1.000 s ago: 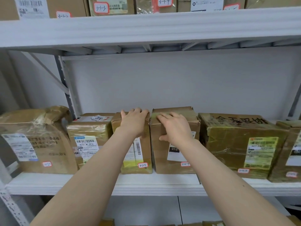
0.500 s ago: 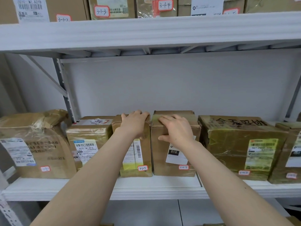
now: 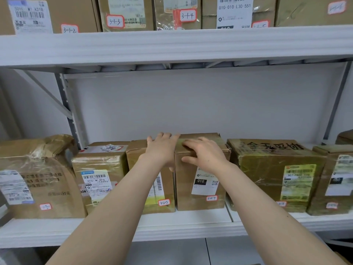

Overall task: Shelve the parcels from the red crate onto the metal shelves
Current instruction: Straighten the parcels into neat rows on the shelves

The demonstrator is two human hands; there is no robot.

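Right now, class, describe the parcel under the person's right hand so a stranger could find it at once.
On the lower white metal shelf stands a row of brown parcels. Near its middle, under the right hand, is an upright cardboard box. What sets it apart from its neighbours is the red-edged tag 3-2-4 below a black 010 patch.

Lower shelf (image 3: pixel 191 224), white metal, spans the lower frame. Six brown parcels stand on it in one row, labels outward. Left to right:
- crumpled taped box (image 3: pixel 38 178)
- barcode-labelled box (image 3: pixel 99 169)
- narrow box tagged 3-2-3 (image 3: pixel 134 159)
- box tagged 3-2-4 (image 3: pixel 186 188), touching the narrow one
- green-labelled box (image 3: pixel 267 169)
- part-cut box (image 3: pixel 334 178) at the right edge

Upper shelf (image 3: pixel 172 44), top of frame: upper parcel row (image 3: pixel 124 14), tags 3-1-2 to 3-1-4 legible.
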